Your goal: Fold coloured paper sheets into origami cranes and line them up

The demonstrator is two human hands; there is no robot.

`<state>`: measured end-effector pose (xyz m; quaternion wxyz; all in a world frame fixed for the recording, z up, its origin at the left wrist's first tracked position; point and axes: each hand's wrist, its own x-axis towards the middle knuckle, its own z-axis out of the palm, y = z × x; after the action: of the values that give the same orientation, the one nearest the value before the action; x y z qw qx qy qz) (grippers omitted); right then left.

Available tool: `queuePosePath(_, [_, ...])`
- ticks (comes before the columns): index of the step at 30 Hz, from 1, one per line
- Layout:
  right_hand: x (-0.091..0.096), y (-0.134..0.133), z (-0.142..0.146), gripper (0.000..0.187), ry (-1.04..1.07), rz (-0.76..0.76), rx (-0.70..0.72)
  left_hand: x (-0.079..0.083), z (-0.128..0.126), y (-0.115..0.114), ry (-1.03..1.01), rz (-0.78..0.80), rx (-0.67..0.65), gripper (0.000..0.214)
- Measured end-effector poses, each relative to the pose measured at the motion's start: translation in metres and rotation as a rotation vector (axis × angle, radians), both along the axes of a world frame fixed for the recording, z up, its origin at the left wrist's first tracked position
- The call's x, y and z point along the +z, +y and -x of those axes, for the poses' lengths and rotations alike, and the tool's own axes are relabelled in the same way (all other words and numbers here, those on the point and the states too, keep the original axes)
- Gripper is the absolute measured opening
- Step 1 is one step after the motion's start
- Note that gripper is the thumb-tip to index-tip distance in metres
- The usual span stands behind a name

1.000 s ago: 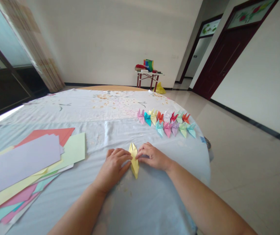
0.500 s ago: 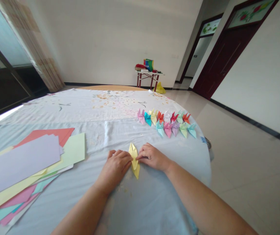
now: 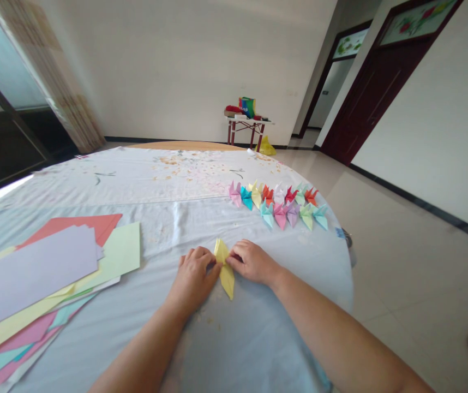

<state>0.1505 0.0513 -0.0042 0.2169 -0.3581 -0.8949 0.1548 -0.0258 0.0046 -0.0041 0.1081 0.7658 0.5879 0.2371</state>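
A narrow, pointed piece of folded yellow paper (image 3: 226,274) lies on the pale blue tablecloth (image 3: 242,338) near the table's front edge. My left hand (image 3: 193,278) has its fingers curled and pressed on the paper's left edge. My right hand (image 3: 251,262) pinches the paper's middle from the right side. Both hands touch the yellow fold and meet at its centre. Its upper tip sticks up between my fingers, and its lower tip points toward me.
Several finished paper cranes (image 3: 277,204) in mixed colours stand in two rows at the right rear. A loose pile of coloured paper sheets (image 3: 41,278) covers the left. The table's right edge drops to tiled floor (image 3: 414,273). A small red-legged table (image 3: 247,128) stands by the far wall.
My hands have shifted slightly on the yellow paper, the left fingers curling in tighter at its middle. The paper now tilts a little more, lower tip to the right.
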Motion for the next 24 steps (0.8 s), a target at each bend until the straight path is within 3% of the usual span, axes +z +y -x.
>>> queuePosePath(14, [0.009,0.006,0.014,0.026,-0.293,0.078,-0.175,-0.002,-0.008,0.001,-0.012,-0.003,0.123,0.030])
queuePosePath(24, [0.016,0.004,0.017,0.028,-0.371,0.143,-0.226,-0.003,-0.010,0.000,0.013,-0.009,0.179,0.026])
